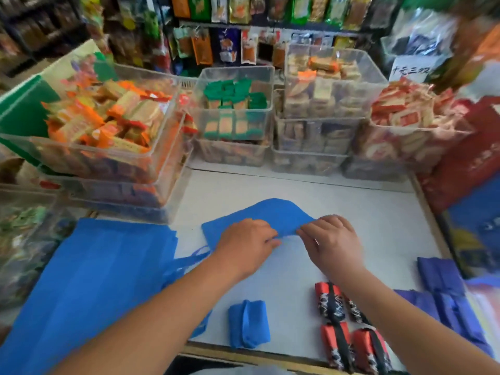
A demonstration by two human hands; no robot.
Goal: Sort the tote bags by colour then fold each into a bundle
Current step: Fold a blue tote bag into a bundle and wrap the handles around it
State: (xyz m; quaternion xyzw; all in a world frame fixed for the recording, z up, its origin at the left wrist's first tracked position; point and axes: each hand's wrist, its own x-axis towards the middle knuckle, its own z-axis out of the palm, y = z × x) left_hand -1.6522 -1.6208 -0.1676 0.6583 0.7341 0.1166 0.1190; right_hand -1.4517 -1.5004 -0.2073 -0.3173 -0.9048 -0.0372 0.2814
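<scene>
Your left hand [244, 243] and right hand [331, 240] meet at the middle of the white table [365, 212], both on the near edge of a partly folded blue bag [267, 216]. Your left hand lies palm down with its fingers curled onto the cloth; your right hand pinches the same edge between thumb and fingertips, just beside the left fingertips. The bag lies crumpled, its far side humped up, its left corner flat on the table.

To your left a stack of flat blue bags [89, 280] covers the table's near left corner, with handles [189, 259] trailing out toward your left forearm. Near the front edge, between your forearms, sits a finished blue bundle [247, 324]. Right of it, partly under your right forearm, lie red bundles [349, 328] with black straps and white marks, set in two rows close together. At the far right edge lie purple bags [446, 296], loosely folded.

Behind the bag you hold, clear tubs [234, 115] of wrapped snacks stand stacked along the back of the table, and hanging snack packets [230, 44] fill the racks beyond. At the right, a dark red bag [460, 166] leans up beside the table.
</scene>
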